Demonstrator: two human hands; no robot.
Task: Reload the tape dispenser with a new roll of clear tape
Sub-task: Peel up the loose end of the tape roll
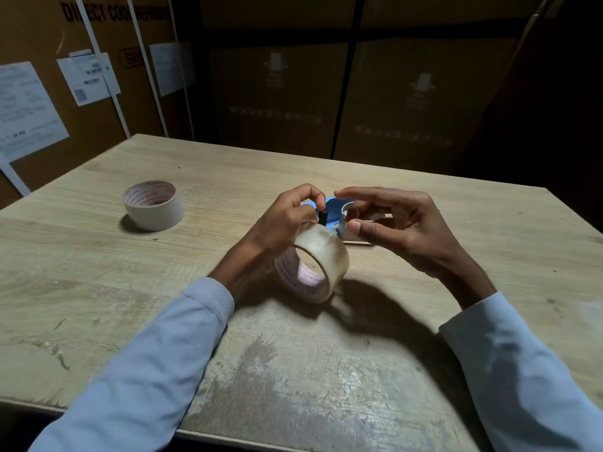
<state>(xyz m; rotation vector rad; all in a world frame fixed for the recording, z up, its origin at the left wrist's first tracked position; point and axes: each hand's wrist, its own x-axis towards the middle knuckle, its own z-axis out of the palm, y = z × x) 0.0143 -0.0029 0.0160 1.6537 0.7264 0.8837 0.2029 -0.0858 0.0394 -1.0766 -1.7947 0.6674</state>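
**Clear tape roll held at the blue dispenser, mid-desk**

The near edge of the worn, pale wood-grain desk carries scuffed, whitened patches. Two forearms in light blue long sleeves reach forward over it from the lower corners of the view.

The roll of clear tape with a red-printed white core stands on edge at the centre of the desk, tilted so its open core faces the camera. Whether its lower rim touches the desk or hovers just above it cannot be determined. The left hand is over the upper left of the roll, fingers curled; the fingertips arch forward and pinch at the top of the roll, next to a small dark part of the dispenser. The right hand is just right of the roll, fingers loosely curved and spread, thumb extended toward the roll. It grips nothing visible.

The blue plastic tape dispenser lies on the desk directly behind the roll, between the two hands and largely hidden by them.

A second, beige tape roll with a red-printed core lies flat on the desk, well apart to the left.

Stacked brown cardboard cartons with white straps and paper labels stand behind the desk.
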